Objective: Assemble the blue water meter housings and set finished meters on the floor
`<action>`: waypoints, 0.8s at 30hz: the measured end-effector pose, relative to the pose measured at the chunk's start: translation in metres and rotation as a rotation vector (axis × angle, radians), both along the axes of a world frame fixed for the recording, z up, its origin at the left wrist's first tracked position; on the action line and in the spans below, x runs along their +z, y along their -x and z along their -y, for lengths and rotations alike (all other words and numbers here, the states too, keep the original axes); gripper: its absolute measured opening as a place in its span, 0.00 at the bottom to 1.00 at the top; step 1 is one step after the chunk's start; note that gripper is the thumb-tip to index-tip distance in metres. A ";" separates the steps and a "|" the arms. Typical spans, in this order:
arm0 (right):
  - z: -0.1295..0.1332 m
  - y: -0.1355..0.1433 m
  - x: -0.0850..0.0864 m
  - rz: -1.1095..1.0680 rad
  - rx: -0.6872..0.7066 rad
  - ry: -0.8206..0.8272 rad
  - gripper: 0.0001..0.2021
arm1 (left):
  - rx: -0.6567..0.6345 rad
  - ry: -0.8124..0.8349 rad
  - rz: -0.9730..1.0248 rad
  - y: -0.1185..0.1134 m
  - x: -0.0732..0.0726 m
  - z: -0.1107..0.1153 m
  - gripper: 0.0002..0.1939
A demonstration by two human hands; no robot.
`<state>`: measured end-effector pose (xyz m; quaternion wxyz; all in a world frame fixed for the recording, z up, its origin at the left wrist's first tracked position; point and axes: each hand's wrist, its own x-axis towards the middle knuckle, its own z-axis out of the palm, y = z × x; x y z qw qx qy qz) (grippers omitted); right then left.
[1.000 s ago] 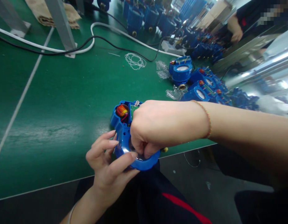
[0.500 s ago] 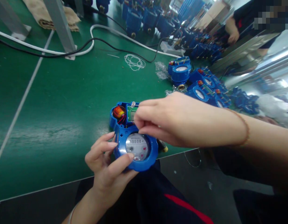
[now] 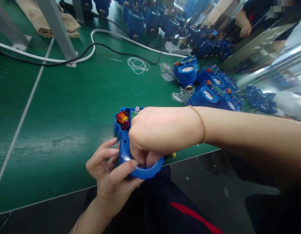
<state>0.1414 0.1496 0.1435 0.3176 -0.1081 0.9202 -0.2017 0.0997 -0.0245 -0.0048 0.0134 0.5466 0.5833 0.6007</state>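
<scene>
**Meter feels like a "hold the shell, spare the guts" kind of part**

So the meter (image 3: 124, 153) is right at the near edge of the tabletop (image 3: 67, 113); can't tell how much of it the tabletop supports. My guess is it's fairly hefty for its size, with a stiff shell that won't squish. The blue finish has a shine, so it might be a bit slick too.

Best hold, I'd say, is low round the outer sides. Keep off the open top, where the battery (image 3: 122, 118), its wires (image 3: 126, 124) and the board (image 3: 134, 114) sit bare. Those look like the delicate bits.

The left hand (image 3: 111, 177) has it: thumb over the front rim, other fingers along the left side. The right hand (image 3: 155, 133) has its fingers curled down inside the ring, tips mostly hidden, so no clue whether they're pinching anything.

Compared with half a second ago: the right hand was up by the board and the dial showed clearly. Now that hand's over the dial, blocking nearly all of it. Left hand's hold looks about the same.
</scene>
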 end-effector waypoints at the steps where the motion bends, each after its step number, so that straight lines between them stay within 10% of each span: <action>1: 0.001 0.000 -0.001 -0.002 0.022 0.001 0.06 | -0.004 -0.002 0.007 0.000 0.000 0.000 0.28; 24: 0.026 -0.066 -0.009 -0.281 -0.405 -0.103 0.01 | 0.044 0.005 -0.042 -0.003 -0.002 0.002 0.30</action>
